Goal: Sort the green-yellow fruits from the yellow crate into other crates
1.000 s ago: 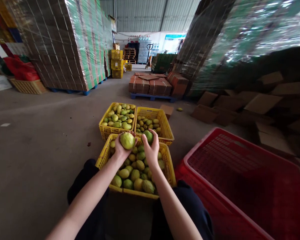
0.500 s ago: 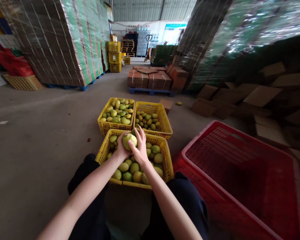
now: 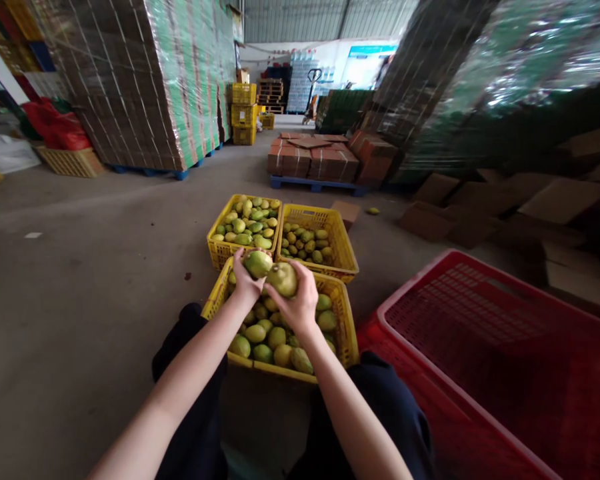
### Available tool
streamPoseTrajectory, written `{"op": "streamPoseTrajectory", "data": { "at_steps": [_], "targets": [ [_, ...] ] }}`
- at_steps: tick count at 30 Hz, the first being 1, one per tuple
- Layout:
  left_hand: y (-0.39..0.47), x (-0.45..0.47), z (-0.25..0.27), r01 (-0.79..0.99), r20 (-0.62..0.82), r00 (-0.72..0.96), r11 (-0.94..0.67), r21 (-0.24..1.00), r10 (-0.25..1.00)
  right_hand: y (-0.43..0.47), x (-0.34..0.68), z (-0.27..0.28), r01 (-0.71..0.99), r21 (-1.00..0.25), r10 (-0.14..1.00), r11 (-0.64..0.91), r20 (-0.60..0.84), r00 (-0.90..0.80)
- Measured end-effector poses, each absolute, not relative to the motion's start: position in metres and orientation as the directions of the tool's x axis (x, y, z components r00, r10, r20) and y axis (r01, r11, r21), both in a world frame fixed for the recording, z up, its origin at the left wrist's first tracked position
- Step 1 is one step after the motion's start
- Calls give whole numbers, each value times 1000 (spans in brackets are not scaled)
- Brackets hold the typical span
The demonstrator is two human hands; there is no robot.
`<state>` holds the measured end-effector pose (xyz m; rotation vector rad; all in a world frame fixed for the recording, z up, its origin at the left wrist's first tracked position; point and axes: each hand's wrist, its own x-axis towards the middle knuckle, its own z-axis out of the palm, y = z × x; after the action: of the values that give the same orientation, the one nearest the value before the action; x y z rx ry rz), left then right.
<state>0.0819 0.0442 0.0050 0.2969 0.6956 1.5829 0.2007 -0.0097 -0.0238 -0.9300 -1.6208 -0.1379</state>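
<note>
My left hand [image 3: 249, 283] is closed around a green mango [image 3: 258, 264]. Right beside it, my right hand [image 3: 305, 300] grips a yellow-green mango [image 3: 283, 279] with its stem end facing me. The two fruits are side by side, above the near yellow crate [image 3: 347, 327]. Inside that crate lie several more green and yellowish mangoes [image 3: 276, 337], partly hidden by my hands and forearms.
Behind stand a yellow crate heaped with mangoes [image 3: 219, 250] and a less filled yellow crate [image 3: 347, 250]. A large red crate [image 3: 430, 373] is at my right. Farther off are a blue pallet of brown cartons [image 3: 313, 183], wrapped stacks [image 3: 190, 87] and loose cardboard [image 3: 565, 200].
Both hands were together around one mango; now each holds its own, the fruits side by side. The view has swung slightly left, so the scene sits farther right.
</note>
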Motion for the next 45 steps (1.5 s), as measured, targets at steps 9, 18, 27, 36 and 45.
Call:
{"op": "streamPoseTrajectory", "data": {
  "at_steps": [9,18,27,36,45],
  "targets": [
    [37,79,3,-301,389,-391,-515,802,834,3,204,-31,540,-471,538,698,842,38],
    [34,79,4,-211,409,-363,-502,839,837,0,205,-26,462,-593,630,660,771,90],
    [43,71,12,-677,-531,141,472,564,836,11,191,-20,-462,-886,912,24,-170,373],
    [44,62,-10,-630,-575,210,560,538,790,7,214,-8,-902,-392,827,-182,-557,75],
    [-4,49,-113,12,-717,118,721,692,687,-15,248,5,-934,-321,733,-155,-671,109]
  ]
}}
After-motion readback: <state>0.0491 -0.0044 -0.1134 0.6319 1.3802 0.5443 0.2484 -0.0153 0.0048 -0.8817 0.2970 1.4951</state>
